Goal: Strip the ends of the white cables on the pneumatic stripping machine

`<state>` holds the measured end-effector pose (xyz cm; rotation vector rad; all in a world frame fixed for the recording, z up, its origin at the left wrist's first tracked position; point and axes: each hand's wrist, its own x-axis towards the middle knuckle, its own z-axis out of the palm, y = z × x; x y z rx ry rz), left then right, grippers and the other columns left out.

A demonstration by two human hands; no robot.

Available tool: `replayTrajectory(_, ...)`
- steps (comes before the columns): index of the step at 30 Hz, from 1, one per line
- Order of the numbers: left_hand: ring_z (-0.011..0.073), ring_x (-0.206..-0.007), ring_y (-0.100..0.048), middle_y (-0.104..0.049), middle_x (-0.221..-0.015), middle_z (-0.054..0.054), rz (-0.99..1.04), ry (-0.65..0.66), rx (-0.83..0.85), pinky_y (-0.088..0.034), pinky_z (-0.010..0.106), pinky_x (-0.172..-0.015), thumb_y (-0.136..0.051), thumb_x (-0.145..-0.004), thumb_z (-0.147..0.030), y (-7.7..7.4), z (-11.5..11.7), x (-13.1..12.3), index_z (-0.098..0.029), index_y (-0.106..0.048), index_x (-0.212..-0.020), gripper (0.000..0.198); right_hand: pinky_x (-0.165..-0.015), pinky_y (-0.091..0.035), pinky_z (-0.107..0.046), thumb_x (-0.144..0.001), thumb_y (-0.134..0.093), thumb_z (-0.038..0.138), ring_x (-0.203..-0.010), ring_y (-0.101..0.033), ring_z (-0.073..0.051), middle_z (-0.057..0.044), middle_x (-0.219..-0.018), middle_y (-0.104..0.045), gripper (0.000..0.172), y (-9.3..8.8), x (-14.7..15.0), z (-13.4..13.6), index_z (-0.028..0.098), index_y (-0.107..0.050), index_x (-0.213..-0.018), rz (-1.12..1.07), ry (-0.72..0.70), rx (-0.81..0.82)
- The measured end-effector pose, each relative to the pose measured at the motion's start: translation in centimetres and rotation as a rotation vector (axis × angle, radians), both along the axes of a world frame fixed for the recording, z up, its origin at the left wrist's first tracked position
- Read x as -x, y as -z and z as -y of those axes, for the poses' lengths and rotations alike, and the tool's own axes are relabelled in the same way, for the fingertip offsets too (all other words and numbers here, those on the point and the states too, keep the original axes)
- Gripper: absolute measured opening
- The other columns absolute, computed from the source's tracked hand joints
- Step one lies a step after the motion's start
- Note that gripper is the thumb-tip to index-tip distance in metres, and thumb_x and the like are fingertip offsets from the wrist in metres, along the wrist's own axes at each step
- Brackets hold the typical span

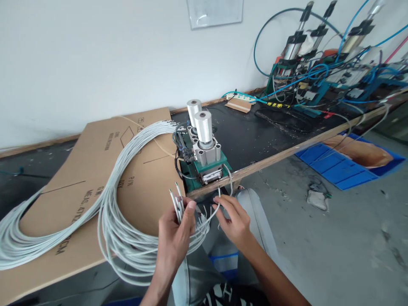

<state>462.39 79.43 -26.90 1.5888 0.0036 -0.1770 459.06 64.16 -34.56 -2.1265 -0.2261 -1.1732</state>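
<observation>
My left hand [177, 227] is closed around several white cable ends, which stick up above its fingers. Between thumb and fingers, my right hand [232, 216] pinches a single white cable [213, 213] near its end, just below the table edge. Many more white cables [127, 165] curve in a long bundle across the cardboard and hang in loops under my left hand. Directly ahead of my hands stands a small pneumatic machine [208, 155] with a green base and two silver cylinders, at the front edge of the table.
Flat cardboard [143, 187] covers the table's left part. The black tabletop [255, 142] runs right, with a power strip [240, 99] at the wall and more pneumatic machines [293, 55] with blue hoses. A blue bin [339, 172] stands on the floor at right.
</observation>
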Motion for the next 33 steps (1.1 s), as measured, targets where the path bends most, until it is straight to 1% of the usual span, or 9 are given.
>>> replayTrajectory(5, 0.006, -0.044, -0.029, -0.036, -0.051, -0.01, -0.024, 0.009, 0.025, -0.026, 0.018, -0.04, -0.074, -0.077, -0.068, -0.2, 0.5, -0.8, -0.016, -0.059, -0.081, 0.054, -0.087, -0.063, -0.033, -0.099, -0.058, 0.009, -0.1, -0.073, -0.021, -0.012, -0.108, -0.073, 0.03, 1.0, -2.5, -0.1, 0.019, -0.063, -0.127, -0.027, 0.004, -0.071)
replayTrajectory(10, 0.0052, -0.044, -0.027, -0.033, -0.05, -0.011, -0.063, 0.005, 0.048, -0.024, 0.018, -0.04, -0.077, -0.068, -0.075, 0.0, 1.1, -1.5, -0.017, -0.058, -0.075, 0.062, -0.088, -0.062, -0.032, -0.1, -0.055, 0.009, -0.102, -0.072, -0.022, -0.012, -0.109, -0.071, 0.032, 1.2, -3.4, -0.3, 0.019, -0.062, -0.13, -0.004, 0.03, -0.048)
replayTrajectory(12, 0.005, -0.044, -0.026, -0.033, -0.05, -0.011, -0.068, 0.016, 0.055, -0.024, 0.018, -0.04, -0.078, -0.066, -0.076, 0.2, 1.3, -1.7, -0.016, -0.058, -0.073, 0.064, -0.088, -0.062, -0.032, -0.1, -0.054, 0.009, -0.102, -0.072, -0.022, -0.013, -0.11, -0.071, 0.032, 1.2, -3.7, -0.4, 0.018, -0.062, -0.13, 0.003, 0.04, -0.041)
replayTrajectory(17, 0.0049, -0.045, -0.024, -0.03, -0.051, -0.011, -0.078, 0.036, 0.064, -0.022, 0.018, -0.04, -0.077, -0.064, -0.08, 0.6, 1.4, -2.1, -0.016, -0.059, -0.077, 0.068, -0.084, -0.063, -0.033, -0.101, -0.053, 0.011, -0.102, -0.073, -0.023, -0.013, -0.11, -0.07, 0.031, 1.7, -4.5, -0.4, 0.019, -0.062, -0.129, -0.011, 0.049, -0.035)
replayTrajectory(20, 0.0053, -0.045, -0.025, -0.031, -0.051, -0.011, -0.072, 0.05, 0.065, -0.023, 0.018, -0.041, -0.076, -0.067, -0.079, 0.9, 1.3, -2.2, -0.015, -0.062, -0.079, 0.066, -0.083, -0.063, -0.033, -0.101, -0.052, 0.012, -0.103, -0.073, -0.024, -0.014, -0.112, -0.07, 0.031, 1.9, -4.9, -0.4, 0.019, -0.061, -0.13, -0.032, 0.04, -0.031)
replayTrajectory(23, 0.0055, -0.045, -0.026, -0.031, -0.051, -0.011, -0.082, 0.059, 0.093, -0.023, 0.018, -0.041, -0.077, -0.069, -0.077, 1.4, 1.2, -2.5, -0.017, -0.06, -0.079, 0.063, -0.082, -0.063, -0.034, -0.101, -0.05, 0.013, -0.102, -0.072, -0.024, -0.014, -0.112, -0.07, 0.031, 1.7, -5.4, -0.3, 0.019, -0.061, -0.129, -0.055, 0.042, -0.035)
replayTrajectory(28, 0.0052, -0.046, -0.024, -0.029, -0.053, -0.011, -0.118, 0.07, 0.126, -0.023, 0.018, -0.041, -0.078, -0.067, -0.076, 2.2, 1.2, -3.0, -0.018, -0.058, -0.076, 0.063, -0.082, -0.064, -0.033, -0.099, -0.048, 0.013, -0.102, -0.072, -0.024, -0.013, -0.112, -0.07, 0.032, 1.0, -5.7, 0.0, 0.019, -0.061, -0.127, -0.06, 0.028, -0.027)
replayTrajectory(33, 0.005, -0.045, -0.023, -0.028, -0.052, -0.012, -0.11, 0.068, 0.13, -0.022, 0.017, -0.04, -0.078, -0.065, -0.078, 1.8, 1.5, -2.8, -0.017, -0.059, -0.076, 0.065, -0.083, -0.063, -0.034, -0.098, -0.049, 0.013, -0.101, -0.072, -0.024, -0.013, -0.11, -0.071, 0.03, 1.0, -5.7, 0.2, 0.018, -0.063, -0.125, -0.053, 0.042, -0.012)
